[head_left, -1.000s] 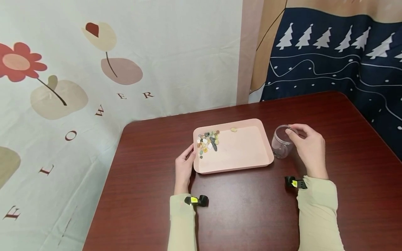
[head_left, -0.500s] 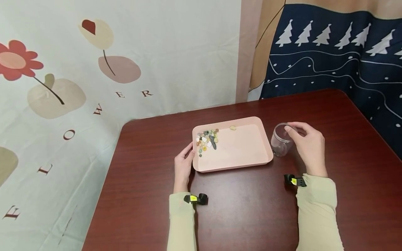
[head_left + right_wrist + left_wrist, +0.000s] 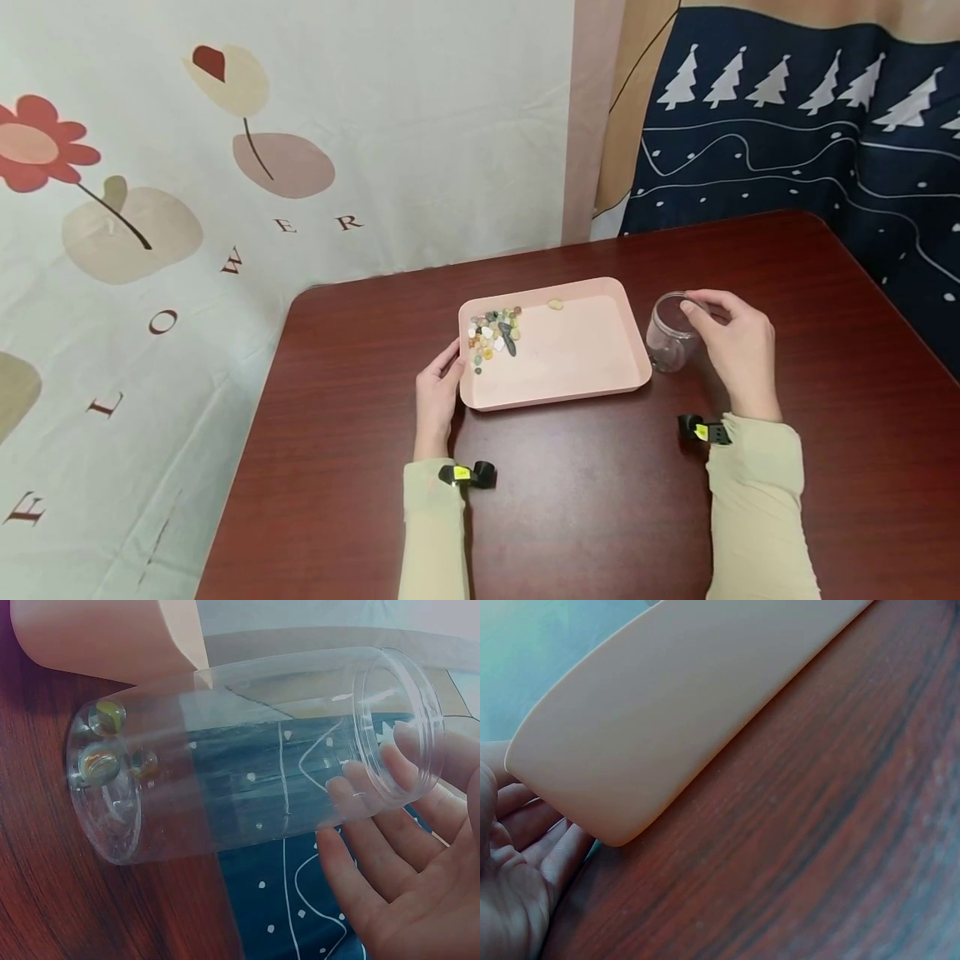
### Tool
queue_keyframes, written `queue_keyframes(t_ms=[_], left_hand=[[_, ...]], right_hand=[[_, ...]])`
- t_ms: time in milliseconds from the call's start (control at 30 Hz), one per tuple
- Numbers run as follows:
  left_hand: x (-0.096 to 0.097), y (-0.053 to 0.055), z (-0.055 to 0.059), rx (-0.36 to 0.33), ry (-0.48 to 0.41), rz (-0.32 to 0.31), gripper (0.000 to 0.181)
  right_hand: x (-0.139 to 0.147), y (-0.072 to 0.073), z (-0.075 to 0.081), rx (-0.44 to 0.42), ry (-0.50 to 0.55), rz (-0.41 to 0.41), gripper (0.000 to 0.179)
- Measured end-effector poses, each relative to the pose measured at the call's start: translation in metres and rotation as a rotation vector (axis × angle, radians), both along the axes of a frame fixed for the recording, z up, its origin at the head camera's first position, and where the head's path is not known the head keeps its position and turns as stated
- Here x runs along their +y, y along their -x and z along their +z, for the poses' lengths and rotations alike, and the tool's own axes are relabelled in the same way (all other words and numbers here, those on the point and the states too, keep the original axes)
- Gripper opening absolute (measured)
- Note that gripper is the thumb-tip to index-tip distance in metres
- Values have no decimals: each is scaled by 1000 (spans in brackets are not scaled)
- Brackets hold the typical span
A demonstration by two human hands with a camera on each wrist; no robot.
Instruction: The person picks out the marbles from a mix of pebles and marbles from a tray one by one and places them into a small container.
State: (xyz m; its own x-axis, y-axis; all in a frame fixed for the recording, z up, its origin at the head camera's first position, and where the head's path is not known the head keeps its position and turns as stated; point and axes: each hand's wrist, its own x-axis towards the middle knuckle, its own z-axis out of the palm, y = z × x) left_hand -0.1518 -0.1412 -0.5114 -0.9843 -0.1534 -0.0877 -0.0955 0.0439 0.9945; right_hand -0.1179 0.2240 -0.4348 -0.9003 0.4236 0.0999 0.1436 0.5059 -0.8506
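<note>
In the head view, a pink tray [image 3: 573, 358] sits on the table with a cluster of small coloured pebbles [image 3: 497, 323] toward its left end. One pale yellow pebble [image 3: 555, 305] lies apart near the far wall. My left hand [image 3: 437, 404] holds the tray's left end, thumb at the rim and fingers against the outer wall. My right hand [image 3: 742, 354] grips the mouth of a clear jar [image 3: 667, 343], thumb over the rim and fingers along the outside. The jar stands upright close to the tray's right end. Glass marbles [image 3: 100, 765] lie at its bottom.
The dark red wooden table [image 3: 585, 492] meets a pale flower-print cloth [image 3: 420, 150] at the back and left. A navy cloth with white trees [image 3: 787, 158] hangs at the back right. Black wrist cameras [image 3: 483, 475] sit on both sleeves.
The head view has tipped slightly, so everything sits a little higher in it. Both hands keep their holds on the tray and the jar.
</note>
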Motion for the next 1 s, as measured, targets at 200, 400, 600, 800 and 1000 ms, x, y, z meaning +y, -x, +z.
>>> queue_keyframes(t_ms=[200,400,600,800,1000], left_hand=[[-2,3,-11,17,-19,12,33],[-2,4,-14,43,3,20,31],[-2,3,-14,45,11,25,31],[-1,3,-14,51,15,28,31],[-2,3,-14,48,15,28,32]], right_hand=[[1,0,1,9,-8,2,41],[1,0,2,15,1,-6,40],[0,-1,5,38,17,-34,37],[0,-2,11,91,66,-73,30],[-1,-3,14,141,99,-85,27]])
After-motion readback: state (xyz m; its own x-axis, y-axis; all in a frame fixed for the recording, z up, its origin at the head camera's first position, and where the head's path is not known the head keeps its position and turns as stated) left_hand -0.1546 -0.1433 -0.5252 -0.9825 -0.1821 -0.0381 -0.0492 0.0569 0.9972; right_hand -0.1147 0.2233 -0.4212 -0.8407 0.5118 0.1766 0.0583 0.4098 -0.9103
